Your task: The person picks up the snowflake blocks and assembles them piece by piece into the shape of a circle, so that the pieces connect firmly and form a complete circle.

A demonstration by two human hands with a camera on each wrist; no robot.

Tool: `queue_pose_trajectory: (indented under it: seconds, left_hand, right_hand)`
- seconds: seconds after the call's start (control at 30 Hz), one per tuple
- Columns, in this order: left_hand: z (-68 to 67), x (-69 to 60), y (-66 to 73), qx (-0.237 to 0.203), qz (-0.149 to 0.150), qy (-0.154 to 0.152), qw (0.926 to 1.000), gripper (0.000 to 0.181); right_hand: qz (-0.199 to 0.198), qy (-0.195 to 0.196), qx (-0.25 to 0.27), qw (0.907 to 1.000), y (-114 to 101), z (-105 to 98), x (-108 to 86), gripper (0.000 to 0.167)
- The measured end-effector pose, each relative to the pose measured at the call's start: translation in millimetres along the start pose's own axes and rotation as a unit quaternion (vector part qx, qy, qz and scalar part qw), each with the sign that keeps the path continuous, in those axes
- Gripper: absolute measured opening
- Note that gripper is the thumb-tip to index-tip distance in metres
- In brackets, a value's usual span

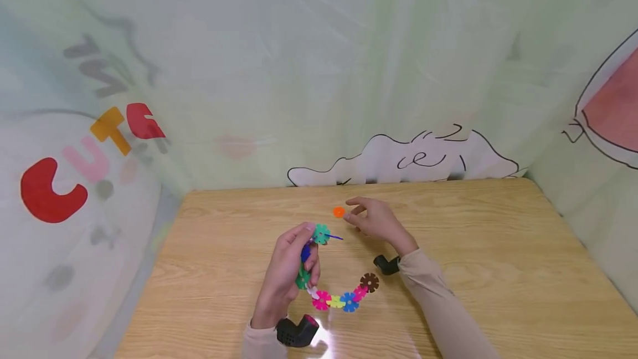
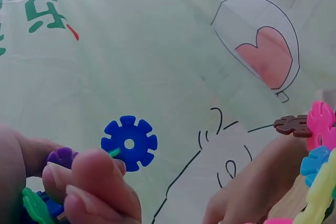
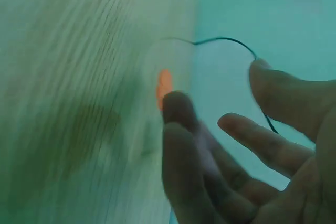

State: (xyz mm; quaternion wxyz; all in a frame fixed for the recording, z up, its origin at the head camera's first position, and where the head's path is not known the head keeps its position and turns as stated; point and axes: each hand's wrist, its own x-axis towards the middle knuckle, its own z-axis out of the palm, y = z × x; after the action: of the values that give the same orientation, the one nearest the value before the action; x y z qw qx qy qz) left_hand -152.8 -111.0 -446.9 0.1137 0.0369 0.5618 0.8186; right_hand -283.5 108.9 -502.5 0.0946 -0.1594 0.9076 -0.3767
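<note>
My left hand (image 1: 289, 267) pinches a curved chain of notched plastic snowflake discs near its upper end. At that end, a teal disc (image 1: 321, 234) carries a blue disc (image 2: 139, 153), which appears edge-on in the head view. Below the hand the chain curves right through a pink disc (image 1: 321, 300), a yellow one and a blue one to a brown disc (image 1: 369, 282). A single orange disc (image 1: 339, 212) is beside the fingertips of my right hand (image 1: 379, 221). That hand's thumb and fingers are spread apart, with nothing gripped between them.
Both hands work over a wooden table (image 1: 473, 226). A printed cloth (image 1: 309, 71) hangs behind it and along the sides. Black devices sit at the left wrist (image 1: 297, 331) and the right wrist (image 1: 386, 265).
</note>
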Motion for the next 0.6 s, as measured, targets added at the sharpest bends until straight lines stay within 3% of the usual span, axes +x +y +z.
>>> queue_pose_trajectory:
  seconds: [0.13, 0.3, 0.47, 0.6]
  left_hand:
    - [0.0, -0.3, 0.9, 0.0, -0.001, 0.0, 1.0, 0.038]
    - [0.7, -0.4, 2.0, 0.006, 0.005, -0.009, 0.9999, 0.035]
    - [1.3, -0.5, 2.0, 0.007, 0.013, -0.02, 0.9997, 0.03]
    - [0.5, -1.2, 1.9, 0.005, 0.012, -0.016, 0.9998, 0.029]
  right_hand:
    - [-0.005, -0.015, -0.073, 0.9972, -2, 12, 25.5, 0.047]
    - [-0.002, -0.011, -0.094, 0.9955, 0, 21, 40.8, 0.031]
    - [0.018, -0.008, -0.081, 0.9965, 3, 22, 37.8, 0.024]
    - [0.044, -0.032, -0.041, 0.9977, 6, 19, 23.2, 0.024]
